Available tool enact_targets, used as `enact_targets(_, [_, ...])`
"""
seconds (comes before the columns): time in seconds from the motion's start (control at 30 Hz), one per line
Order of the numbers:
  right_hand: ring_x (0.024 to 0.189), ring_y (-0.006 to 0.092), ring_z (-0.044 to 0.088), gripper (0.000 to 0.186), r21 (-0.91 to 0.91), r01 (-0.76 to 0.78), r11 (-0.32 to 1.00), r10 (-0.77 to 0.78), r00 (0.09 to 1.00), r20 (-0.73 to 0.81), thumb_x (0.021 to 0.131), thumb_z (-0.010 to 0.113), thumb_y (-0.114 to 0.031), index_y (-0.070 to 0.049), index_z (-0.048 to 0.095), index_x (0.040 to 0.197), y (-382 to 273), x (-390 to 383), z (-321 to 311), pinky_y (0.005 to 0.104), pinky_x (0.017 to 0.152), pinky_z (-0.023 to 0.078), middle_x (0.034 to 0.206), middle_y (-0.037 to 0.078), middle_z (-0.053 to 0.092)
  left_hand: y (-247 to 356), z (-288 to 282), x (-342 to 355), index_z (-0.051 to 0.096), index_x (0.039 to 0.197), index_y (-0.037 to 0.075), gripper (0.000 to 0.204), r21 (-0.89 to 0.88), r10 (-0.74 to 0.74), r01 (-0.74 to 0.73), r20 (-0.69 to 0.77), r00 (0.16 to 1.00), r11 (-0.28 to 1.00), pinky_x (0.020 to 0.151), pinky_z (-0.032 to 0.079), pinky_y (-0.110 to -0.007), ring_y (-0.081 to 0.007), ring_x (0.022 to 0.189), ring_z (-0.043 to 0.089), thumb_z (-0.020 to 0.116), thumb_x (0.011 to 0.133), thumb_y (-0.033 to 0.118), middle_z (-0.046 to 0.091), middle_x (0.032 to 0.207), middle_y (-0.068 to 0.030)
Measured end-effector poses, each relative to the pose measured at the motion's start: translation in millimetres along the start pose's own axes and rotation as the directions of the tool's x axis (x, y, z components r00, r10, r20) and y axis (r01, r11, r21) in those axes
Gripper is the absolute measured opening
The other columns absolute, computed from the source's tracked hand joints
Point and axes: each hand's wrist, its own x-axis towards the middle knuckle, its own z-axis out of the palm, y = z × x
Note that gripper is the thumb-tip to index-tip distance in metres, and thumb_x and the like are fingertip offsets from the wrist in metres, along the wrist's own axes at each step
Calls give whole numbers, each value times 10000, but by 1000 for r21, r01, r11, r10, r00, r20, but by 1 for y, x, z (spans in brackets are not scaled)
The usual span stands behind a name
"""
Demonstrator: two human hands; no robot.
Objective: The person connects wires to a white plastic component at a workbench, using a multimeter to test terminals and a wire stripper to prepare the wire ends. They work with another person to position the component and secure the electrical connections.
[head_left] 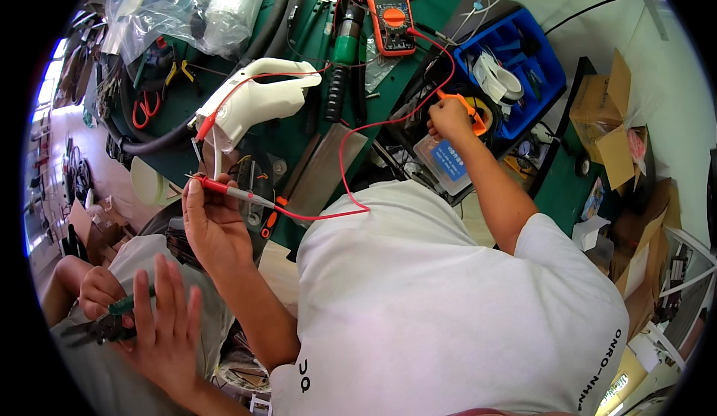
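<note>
My left hand [216, 225] is closed around a red and grey test probe [237, 190], its tip pointing left beside a thin white lead. Just above the hand lies a white plastic appliance housing [258, 102] with a handle loop. A red clip [205, 126] on a red wire sits at the housing's lower end. Farther off, an orange multimeter [391, 18] lies face up, and the red lead [345, 151] loops from it to the probe. My right hand [452, 121] is closed on an orange tool handle [472, 110] beside a blue bin; the tool's other end is hidden.
The blue bin [553, 80] holds white and dark parts. A green-handled crimping tool [346, 48], pliers [179, 72], a thick black cable and a plastic bag [194, 5] cover the green bench. At lower left a co-worker's hands [168, 326] hold green-handled pliers. Cartons [605, 117] stand right.
</note>
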Motion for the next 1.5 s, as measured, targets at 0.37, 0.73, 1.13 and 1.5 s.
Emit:
enact_targets(0.37, [500,229,648,266,-94,-93,991,119,941,318,843,517,-126,106,605,748,72,-28,35,336,452,547,646,158,642,-2,-14,4,604,988,11,164,32,-4,4,3,1000,999,794,551,-312,-208,883,651,580,937,165,651,909,-81])
enact_targets(0.73, [760,404,640,286,-370,175,912,-114,977,182,791,591,-246,25,682,816,112,-32,64,469,726,511,784,240,651,67,68,-88,539,1114,21,256,900,-327,-416,435,839,128,778,507,-264,-138,864,577,564,867,83,593,955,-60])
enact_targets(1.13, [725,367,643,300,-244,213,946,-238,968,-77,839,567,-286,-10,672,786,77,-17,30,450,662,490,722,190,653,59,95,-69,561,945,56,261,295,-571,-933,738,360,-207,875,472,-345,-160,794,522,570,684,45,469,773,-26])
enact_targets(1.5, [781,386,635,293,-212,290,933,-305,951,-44,843,566,-254,16,674,872,51,-24,39,445,709,486,794,216,659,48,86,-57,473,616,73,166,56,-476,-900,833,281,-433,931,451,-401,-209,792,542,607,519,75,480,695,-35])
